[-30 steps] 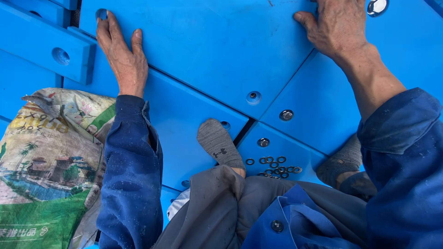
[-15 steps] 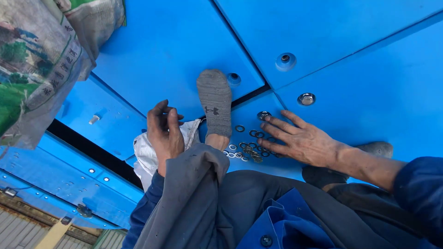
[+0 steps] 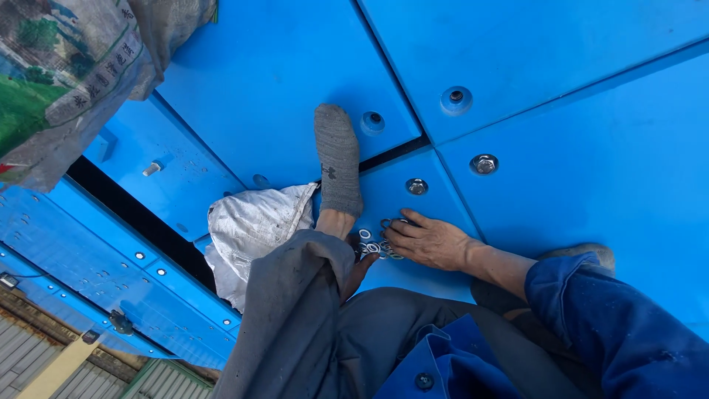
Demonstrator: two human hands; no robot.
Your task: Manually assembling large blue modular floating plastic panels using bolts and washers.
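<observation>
Right hand (image 3: 432, 242) flat on washers (image 3: 373, 244), blue panel (image 3: 591, 177); left hidden.

The right hand (image 3: 428, 242) reaches in from the right, palm down and low, fingers (image 3: 399, 230) spread slightly and curled at the tips, its bare forearm emerging from a blue sleeve. The left hand (image 3: 360, 272) is mostly hidden behind a raised knee in grey trousers; only a few fingertips show, pointing toward the right hand, and whether it grips anything cannot be told.
</observation>
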